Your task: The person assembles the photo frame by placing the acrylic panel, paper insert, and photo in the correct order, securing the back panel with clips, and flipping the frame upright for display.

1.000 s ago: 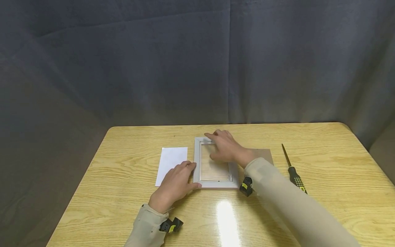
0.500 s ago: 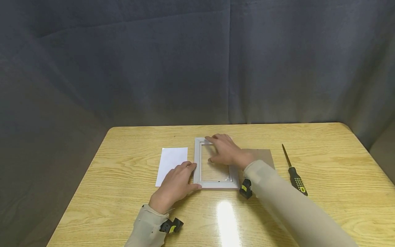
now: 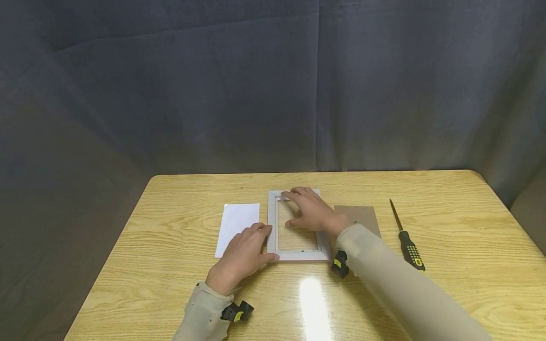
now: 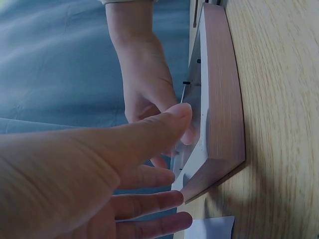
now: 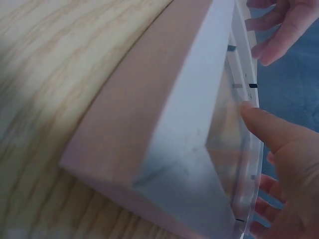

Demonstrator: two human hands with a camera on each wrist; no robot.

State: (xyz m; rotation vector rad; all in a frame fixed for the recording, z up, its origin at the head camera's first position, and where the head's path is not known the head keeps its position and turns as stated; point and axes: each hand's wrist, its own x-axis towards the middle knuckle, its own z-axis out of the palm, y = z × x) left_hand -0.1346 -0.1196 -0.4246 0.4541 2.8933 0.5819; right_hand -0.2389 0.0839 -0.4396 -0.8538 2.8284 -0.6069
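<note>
The hands (image 3: pixel 310 209) partly hide the frame (image 3: pixel 272 213) — the right sleeve (image 3: pixel 396 270), the board (image 3: pixel 361 217).

A white paper sheet (image 3: pixel 237 218) is lying on the wood-grain table (image 3: pixel 170 274); farther right, a brown board (image 3: pixel 359 216) and a black-handled screwdriver (image 3: pixel 409 248) are resting, while a dark gray curtain (image 3: pixel 256 94) is hanging behind.

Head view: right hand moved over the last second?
Yes, slightly: the right hand has shifted away from the far edge of the table.
</note>
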